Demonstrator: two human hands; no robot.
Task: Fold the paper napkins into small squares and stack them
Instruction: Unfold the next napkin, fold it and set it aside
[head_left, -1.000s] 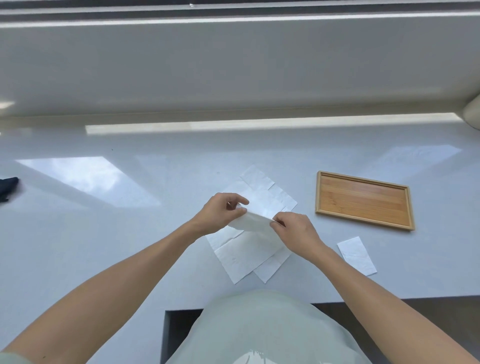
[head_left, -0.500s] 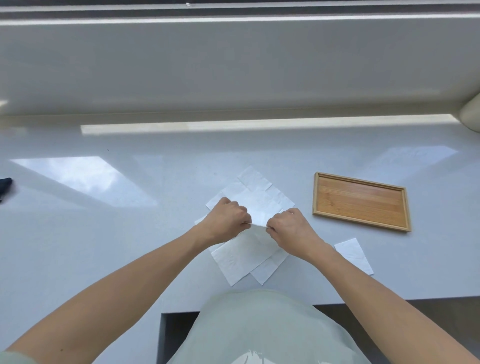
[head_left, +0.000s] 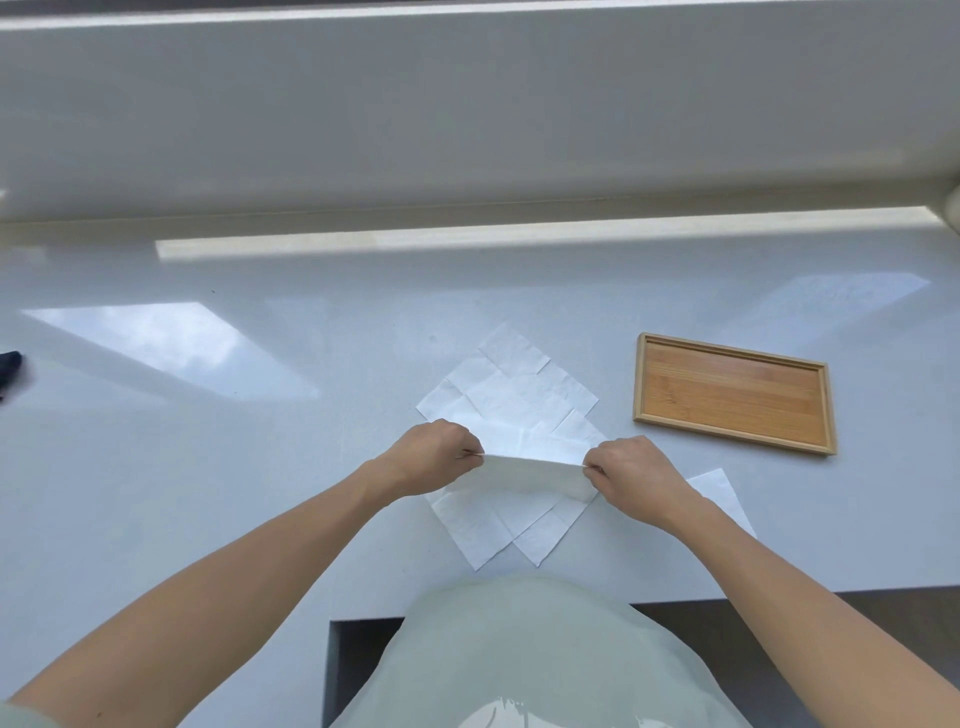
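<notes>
From the head camera, both bare forearms reach forward over the near edge of the worktop (head_left: 208, 467), converging toward its middle. The left hand (head_left: 434, 454) is curled into a loose fist, knuckles up, thumb and forefinger pressed together on the left end of a folded napkin (head_left: 535, 474). The right hand (head_left: 631, 475) mirrors it, knuckles up, wrist bent a little, fingertips pinching the napkin's right end. Between the two hands the napkin is stretched into a long narrow strip, its top fold a crisp straight line, the paper white, thin and faintly translucent where the light comes through.

Under the hands lies a loose pile of unfolded napkins (head_left: 514, 395), flat on the worktop near its front edge, corners fanned so the heap reads as overlapping diamonds; soft crease lines cross each sheet in a grid. Just beside the right forearm, toward the near edge, sits one small folded napkin (head_left: 719, 493), partly hidden by the wrist.

Toward the right side of the worktop, apart from the pile, rests a wooden tray (head_left: 732, 395), rectangular, shallow, pale raised rim around a darker striped bamboo floor. The worktop itself is glossy pale grey, with bright window reflections. At its far left edge a dark object (head_left: 8, 364) pokes in; I cannot tell what it is.
</notes>
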